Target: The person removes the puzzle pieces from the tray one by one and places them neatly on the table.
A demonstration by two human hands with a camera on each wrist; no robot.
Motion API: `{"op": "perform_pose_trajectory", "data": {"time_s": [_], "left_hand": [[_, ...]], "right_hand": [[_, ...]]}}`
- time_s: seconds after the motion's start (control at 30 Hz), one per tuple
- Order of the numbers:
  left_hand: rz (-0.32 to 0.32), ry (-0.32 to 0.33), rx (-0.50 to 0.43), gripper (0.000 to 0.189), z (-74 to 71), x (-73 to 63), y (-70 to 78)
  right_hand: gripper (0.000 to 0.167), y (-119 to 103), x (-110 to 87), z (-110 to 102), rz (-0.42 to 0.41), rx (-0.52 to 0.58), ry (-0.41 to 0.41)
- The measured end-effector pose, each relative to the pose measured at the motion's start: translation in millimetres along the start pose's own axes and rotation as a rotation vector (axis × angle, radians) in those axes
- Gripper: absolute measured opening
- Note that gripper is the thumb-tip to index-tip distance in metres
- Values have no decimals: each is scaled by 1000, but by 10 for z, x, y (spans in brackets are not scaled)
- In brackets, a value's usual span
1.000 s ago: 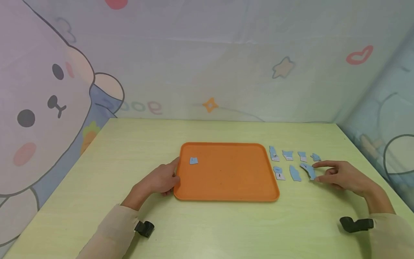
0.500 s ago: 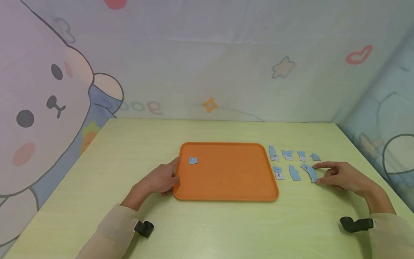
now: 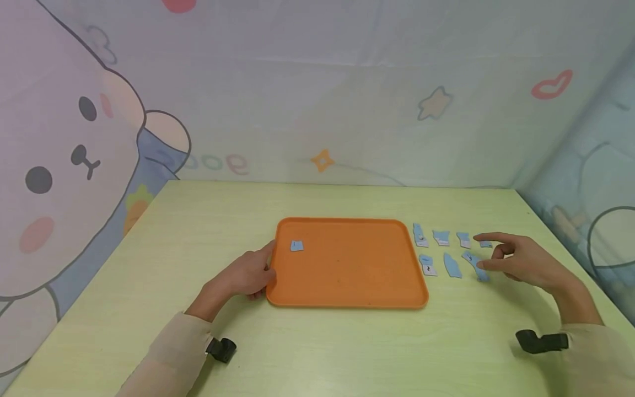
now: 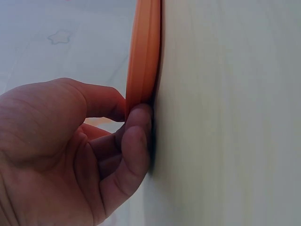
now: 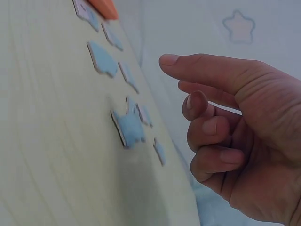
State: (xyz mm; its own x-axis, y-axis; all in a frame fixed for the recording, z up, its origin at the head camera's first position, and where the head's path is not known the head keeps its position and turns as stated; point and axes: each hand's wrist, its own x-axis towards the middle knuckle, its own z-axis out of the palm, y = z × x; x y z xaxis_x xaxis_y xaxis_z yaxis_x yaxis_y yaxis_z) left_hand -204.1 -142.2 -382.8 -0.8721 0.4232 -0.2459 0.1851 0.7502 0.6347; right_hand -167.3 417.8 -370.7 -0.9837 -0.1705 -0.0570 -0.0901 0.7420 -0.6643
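Observation:
My left hand (image 3: 248, 273) grips the left rim of an orange tray (image 3: 347, 286); in the left wrist view the thumb lies against the rim (image 4: 143, 52) and curled fingers sit at its outer underside. One small light blue puzzle piece (image 3: 296, 246) lies at the tray's upper left. Over the table's right side hovers my right hand (image 3: 526, 263), holding nothing. Its index finger points out, while the other fingers curl loosely. Just below it lies a forked blue puzzle piece (image 5: 129, 128), apart from the hand in the right wrist view. Another piece (image 3: 486, 244) is partly hidden behind the index finger.
Several more blue puzzle pieces lie in two rows right of the tray, among them a long piece (image 3: 452, 266) and a two-tone piece (image 3: 428, 266). A printed cloth (image 3: 297, 110) hangs behind the pale table (image 3: 347, 353).
My right hand first shifts the forked puzzle piece slightly toward the near side, then lets go and lifts up and away from it. The left hand stays on the tray.

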Motion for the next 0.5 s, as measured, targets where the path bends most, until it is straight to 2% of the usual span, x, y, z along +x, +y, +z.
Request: {"op": "perform_pose_trajectory", "data": {"time_s": [0.2, 0.5], "left_hand": [[-5, 2, 0, 79, 1, 2, 3], [1, 0, -2, 79, -9, -22, 17]], "right_hand": [[60, -253, 85, 64, -34, -35, 11], [55, -521, 190, 202, -80, -18, 18]]}}
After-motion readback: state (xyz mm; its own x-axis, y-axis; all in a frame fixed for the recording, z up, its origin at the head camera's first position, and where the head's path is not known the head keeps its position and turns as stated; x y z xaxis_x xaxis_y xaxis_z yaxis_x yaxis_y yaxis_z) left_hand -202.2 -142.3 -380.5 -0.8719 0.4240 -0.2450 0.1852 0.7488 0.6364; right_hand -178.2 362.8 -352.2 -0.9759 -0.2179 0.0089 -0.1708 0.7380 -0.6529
